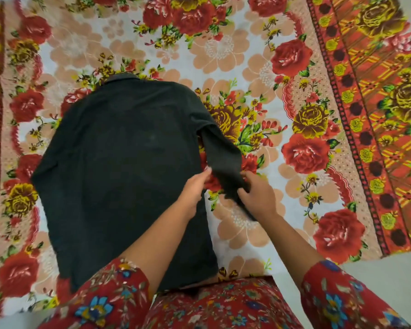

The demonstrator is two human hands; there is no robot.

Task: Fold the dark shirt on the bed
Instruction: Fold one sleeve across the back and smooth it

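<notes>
Spread across the bed is a floral sheet [223,48] of red roses, peach blossoms and yellow blooms on a pale ground, with a red-and-yellow patterned border running down its right side. On it, left of the middle, lies the dark shirt [126,162], flat, with its collar [122,78] at the far end and its hem near your body. The shirt's right sleeve [223,155] comes off the shoulder and slants down toward you, raised off the sheet at its lower end, and both of your hands meet there. Your left hand [193,186] reaches in from over the shirt's body, with thumb and fingertips pinching the sleeve's inner edge. Your right hand [256,194] has its fingers curled round the cuff end of the sleeve, and dark cloth is bunched under the palm. Your own clothing [223,307] – red fabric with small blue and beige flowers – fills the bottom of the view, and a strip of pale floor [389,262] shows beyond the sheet's lower right corner.
</notes>
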